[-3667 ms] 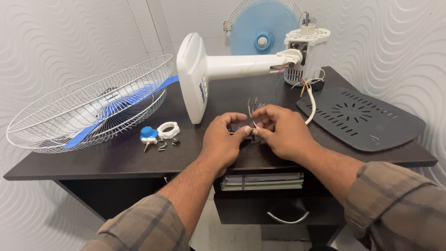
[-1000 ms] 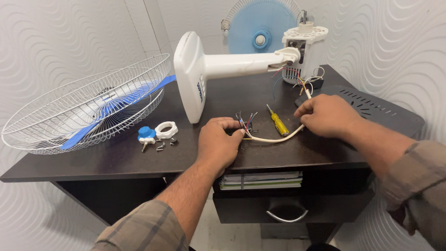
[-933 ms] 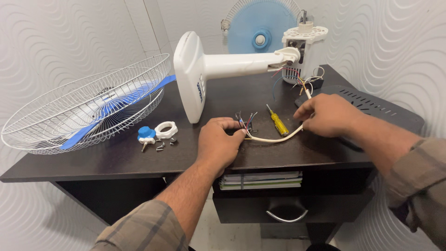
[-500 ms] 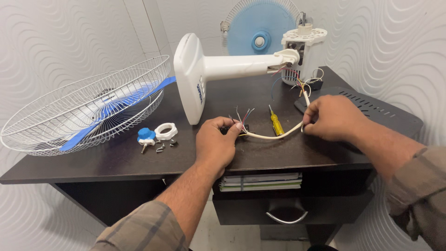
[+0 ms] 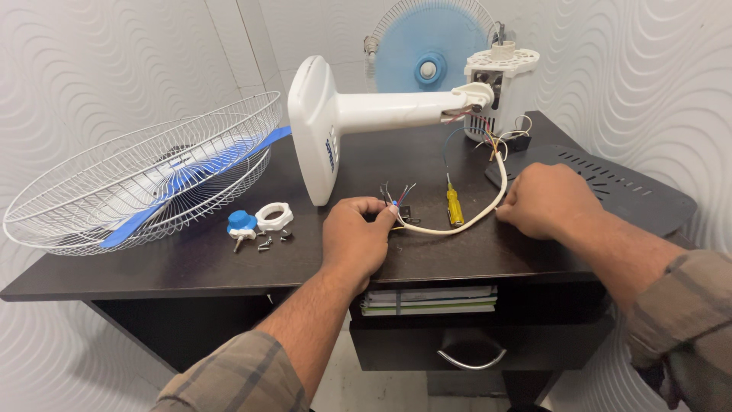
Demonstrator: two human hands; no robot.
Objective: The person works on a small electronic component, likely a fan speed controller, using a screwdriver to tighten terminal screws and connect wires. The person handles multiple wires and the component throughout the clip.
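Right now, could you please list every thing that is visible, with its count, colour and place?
desk: one, dark brown, under everything
fan stand: one, white, lying on its side at the desk centre
motor housing: one, white, at the stand's far end
wire guard: one, white, desk left, blue blade inside
second fan: one, blue, by the back wall
cable: one, white, bare coloured wires at its near end
screwdriver: one, yellow, beside the cable
blue cap: one, near the guard
white ring nut: one, next to the cap
dark panel: one, desk right
hands: left hand grips the cable's wire end; right hand grips the cable farther along
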